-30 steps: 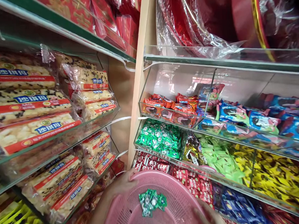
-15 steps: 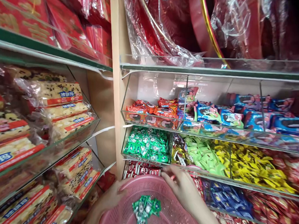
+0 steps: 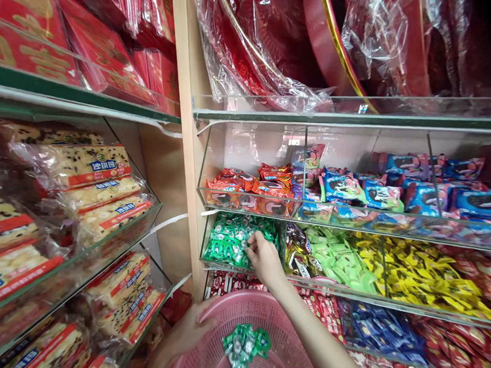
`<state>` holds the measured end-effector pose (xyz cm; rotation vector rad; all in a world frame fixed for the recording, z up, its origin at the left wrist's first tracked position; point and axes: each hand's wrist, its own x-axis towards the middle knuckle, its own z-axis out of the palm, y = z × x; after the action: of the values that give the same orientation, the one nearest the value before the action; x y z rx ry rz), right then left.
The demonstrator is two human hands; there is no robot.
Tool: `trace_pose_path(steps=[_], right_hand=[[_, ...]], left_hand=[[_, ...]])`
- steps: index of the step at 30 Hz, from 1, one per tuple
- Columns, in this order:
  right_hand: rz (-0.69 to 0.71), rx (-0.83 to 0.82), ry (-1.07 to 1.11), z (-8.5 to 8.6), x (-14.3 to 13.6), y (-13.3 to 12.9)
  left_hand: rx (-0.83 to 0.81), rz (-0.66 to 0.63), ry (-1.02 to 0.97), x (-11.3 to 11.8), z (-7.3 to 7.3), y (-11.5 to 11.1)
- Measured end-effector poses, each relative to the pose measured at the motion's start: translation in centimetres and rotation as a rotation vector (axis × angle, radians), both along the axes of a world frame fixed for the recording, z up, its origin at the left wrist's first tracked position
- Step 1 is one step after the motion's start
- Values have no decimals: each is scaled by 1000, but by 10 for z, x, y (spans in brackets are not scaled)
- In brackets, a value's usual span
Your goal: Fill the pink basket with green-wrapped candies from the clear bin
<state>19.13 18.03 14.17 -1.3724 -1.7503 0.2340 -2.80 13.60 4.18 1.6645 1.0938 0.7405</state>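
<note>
presently, the right grip (image 3: 266, 257) is over the right side of a heap of green-wrapped candies (image 3: 224, 241) in a clear-walled compartment, its fingertips drawn together low at the wrappers; whether a candy is pinched between them cannot be told. the left grip (image 3: 189, 331), blurred, is grasping the left rim of a pink mesh basket (image 3: 285, 344), which is below and in front of that compartment. inside the basket lies a small cluster of matching green candies (image 3: 243, 346). for clean handling, it would seem best to take candies from the top of the heap, raise them clear of the compartment's front lip, and keep the basket level and close beneath so that a slipped one drops inside. the wrappers look slick, so a few at a time is probably safer than a fistful.

farther out, brown-and-gold sweets (image 3: 299, 250), pale green packets (image 3: 340, 258) and yellow ones (image 3: 429, 276) fill the shelf to the right. red-orange packets (image 3: 249, 181) sit just above, red-and-white packets (image 3: 234, 282) below. stacked sachima bars (image 3: 98, 164) line the left shelves.
</note>
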Motion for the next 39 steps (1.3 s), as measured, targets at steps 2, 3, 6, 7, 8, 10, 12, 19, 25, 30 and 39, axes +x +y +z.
trace_pose_path(steps=[2, 3, 6, 7, 8, 10, 12, 19, 25, 30, 39], right_hand=[[46, 15, 109, 2, 2, -1], [71, 30, 165, 4, 3, -4], [167, 87, 313, 13, 4, -22], [200, 93, 368, 14, 4, -30], [230, 82, 430, 13, 4, -38], [280, 11, 541, 4, 6, -53], [313, -94, 592, -14, 8, -62], [275, -300, 491, -95, 20, -74], [191, -358, 492, -124, 27, -73], [137, -593, 694, -138, 23, -61], [-29, -390, 335, -152, 19, -64]], left_hand=[[-5, -67, -19, 0, -1, 2], [-4, -90, -23, -1, -3, 3], [17, -73, -33, -5, -9, 7], [19, -75, -37, -7, -12, 8], [21, -78, -40, -9, -14, 9], [35, -68, -26, -13, -18, 11], [71, -7, 29, -16, -22, 12], [91, 11, 100, -17, -26, 13], [106, -4, 100, -17, -25, 14], [93, 9, 38, -19, -28, 15], [63, 24, 34, -21, -27, 16]])
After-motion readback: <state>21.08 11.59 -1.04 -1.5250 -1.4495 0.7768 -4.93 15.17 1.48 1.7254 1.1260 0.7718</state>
